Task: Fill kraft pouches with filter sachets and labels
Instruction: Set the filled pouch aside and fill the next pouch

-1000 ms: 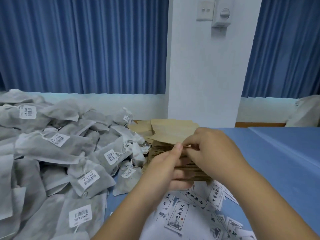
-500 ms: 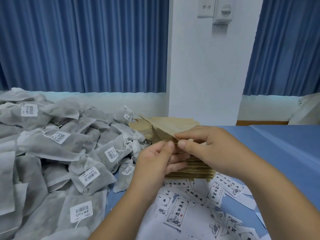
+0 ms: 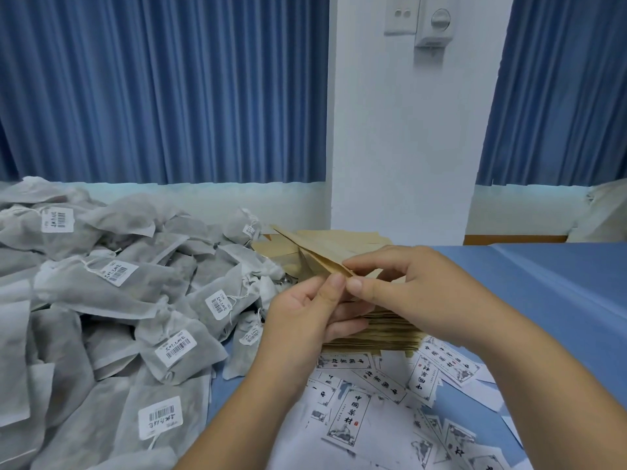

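Note:
A stack of kraft pouches (image 3: 383, 330) lies on the blue table, behind the printed labels (image 3: 349, 415). The top kraft pouch (image 3: 315, 249) is lifted at its near corner and tilts up toward the left. My right hand (image 3: 400, 283) pinches that corner between thumb and fingers. My left hand (image 3: 308, 317) meets it from the left, its thumb and fingers pinching the same near edge. A heap of grey filter sachets (image 3: 112, 300) with barcode tags covers the left side.
The blue table cloth (image 3: 559, 300) stretches to the right. A white pillar (image 3: 400, 147) and blue curtains stand behind the table. A white bag (image 3: 607, 212) sits at the far right edge. Loose labels spread over the near table.
The top pouch has come up off the stack, its near corner raised by both hands. The hands have shifted slightly up and toward me.

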A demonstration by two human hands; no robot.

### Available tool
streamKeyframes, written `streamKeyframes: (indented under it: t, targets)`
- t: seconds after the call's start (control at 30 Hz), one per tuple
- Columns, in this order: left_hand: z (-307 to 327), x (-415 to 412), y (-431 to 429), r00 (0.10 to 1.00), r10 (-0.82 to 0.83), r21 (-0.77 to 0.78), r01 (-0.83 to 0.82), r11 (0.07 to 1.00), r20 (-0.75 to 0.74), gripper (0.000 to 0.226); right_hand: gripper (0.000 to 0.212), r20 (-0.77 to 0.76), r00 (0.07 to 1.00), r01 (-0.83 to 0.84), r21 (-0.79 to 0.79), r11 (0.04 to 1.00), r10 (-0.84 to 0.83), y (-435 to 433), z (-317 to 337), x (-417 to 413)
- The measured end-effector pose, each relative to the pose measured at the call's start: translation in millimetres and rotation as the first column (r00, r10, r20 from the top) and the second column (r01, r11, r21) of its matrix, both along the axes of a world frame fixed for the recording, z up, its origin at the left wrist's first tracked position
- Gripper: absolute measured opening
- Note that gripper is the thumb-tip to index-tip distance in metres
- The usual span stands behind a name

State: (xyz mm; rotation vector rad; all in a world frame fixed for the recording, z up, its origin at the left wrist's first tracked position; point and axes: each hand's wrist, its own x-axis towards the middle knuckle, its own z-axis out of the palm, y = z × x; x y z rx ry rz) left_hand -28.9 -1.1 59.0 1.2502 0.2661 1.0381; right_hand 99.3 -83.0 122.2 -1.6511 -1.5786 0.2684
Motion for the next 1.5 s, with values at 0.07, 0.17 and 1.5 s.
streamKeyframes:
  t: [0.07,0.17,1.5]
  targets:
    - [0,0,0,1.0,0.007,0.004,-0.007,1.0,-0.007,0.029,0.025,-0.044,0.999,0.006,0.009,1.0,-0.006,1,-1,3]
    - [0,2,-1,0.996,0.07,-0.018,-0.071,0.997,-0.053,0.02,0.011,0.031,0.999,0.019,0.045,0.999,-0.02,2,-4,2]
    - [14,1,-10,0.976,0.154,-0.166,-0.179,0.97,-0.152,0.02,0.027,0.624,0.758,0.064,0.222,0.973,-0.192,-1,-3,-48]
